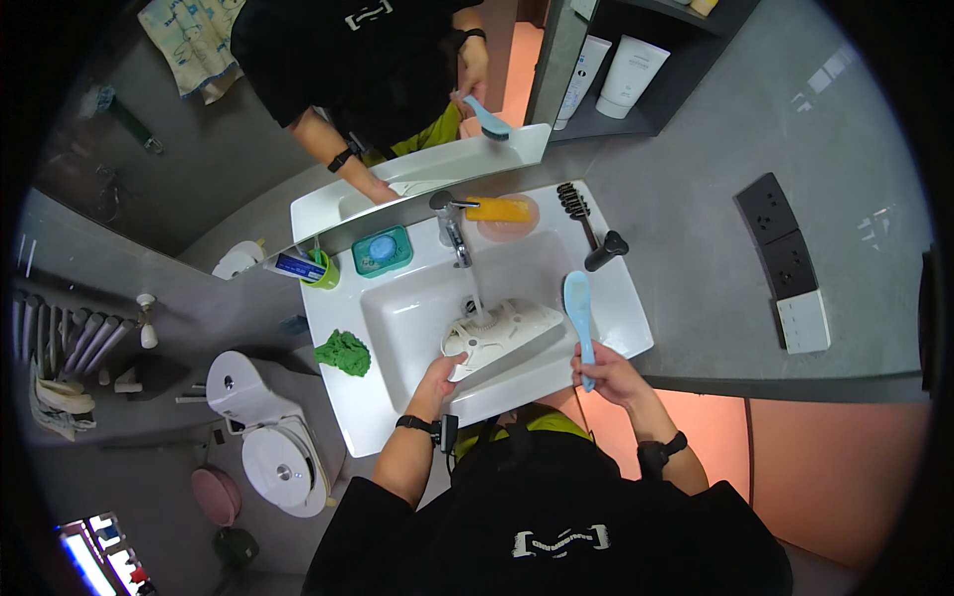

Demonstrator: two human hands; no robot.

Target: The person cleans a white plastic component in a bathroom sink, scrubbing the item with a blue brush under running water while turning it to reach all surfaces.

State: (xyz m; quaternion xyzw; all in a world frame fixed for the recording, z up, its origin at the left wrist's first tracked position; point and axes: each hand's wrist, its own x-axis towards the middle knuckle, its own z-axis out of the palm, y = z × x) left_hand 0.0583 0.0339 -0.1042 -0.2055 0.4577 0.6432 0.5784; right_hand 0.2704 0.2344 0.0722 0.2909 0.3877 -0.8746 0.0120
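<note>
My left hand [437,381] is closed on one end of a white shoe [512,330], which lies tilted in the white sink [397,333]. Water runs from the chrome faucet [455,238] onto the shoe's upper side. By the sink's right front edge, my right hand [613,375] grips the handle of a light blue brush [577,308], its head pointing away from me. The brush is apart from the shoe. The drain is partly hidden behind the shoe.
Along the rim sit a green scrubbing cloth [344,353], a teal soap box [382,250], a green cup [323,270], an orange tube [499,210], and a black hairbrush [586,223]. A mirror [209,179] rises behind; a toilet [273,437] stands left. Wall sockets [778,238] are right.
</note>
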